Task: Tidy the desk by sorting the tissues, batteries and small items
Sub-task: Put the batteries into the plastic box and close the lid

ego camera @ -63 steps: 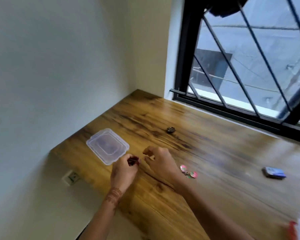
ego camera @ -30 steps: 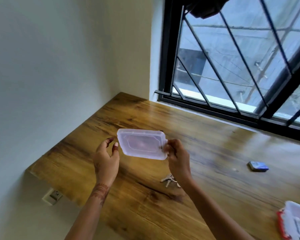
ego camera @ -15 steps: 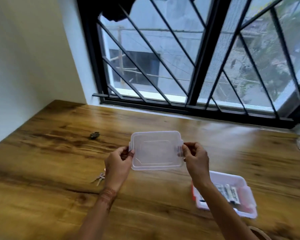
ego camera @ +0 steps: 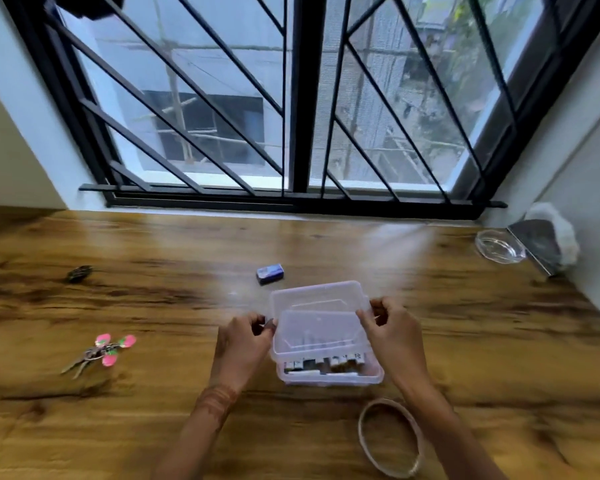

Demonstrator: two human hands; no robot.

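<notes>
A clear plastic lid (ego camera: pixel 317 301) hangs tilted just above a clear plastic box (ego camera: pixel 329 375) that holds several batteries (ego camera: pixel 326 362). My left hand (ego camera: pixel 245 344) pinches the lid's left edge, and a small dark item shows between its fingers. At the lid's right edge, my right hand (ego camera: pixel 394 336) pinches it too. The box stands on the wooden desk (ego camera: pixel 153 410) right in front of me.
A key bunch with pink tags (ego camera: pixel 101 351) lies at the left. A small dark clip (ego camera: pixel 79 273) lies further back left, a small blue box (ego camera: pixel 270 273) behind the lid. A round wire hoop (ego camera: pixel 390 441) lies near the front, a glass dish (ego camera: pixel 499 250) and tissue holder (ego camera: pixel 548 242) at the far right.
Both hands picked the lid up from the desk's left end and carried it right. It now hangs over the box of batteries. The view swung right with it.
</notes>
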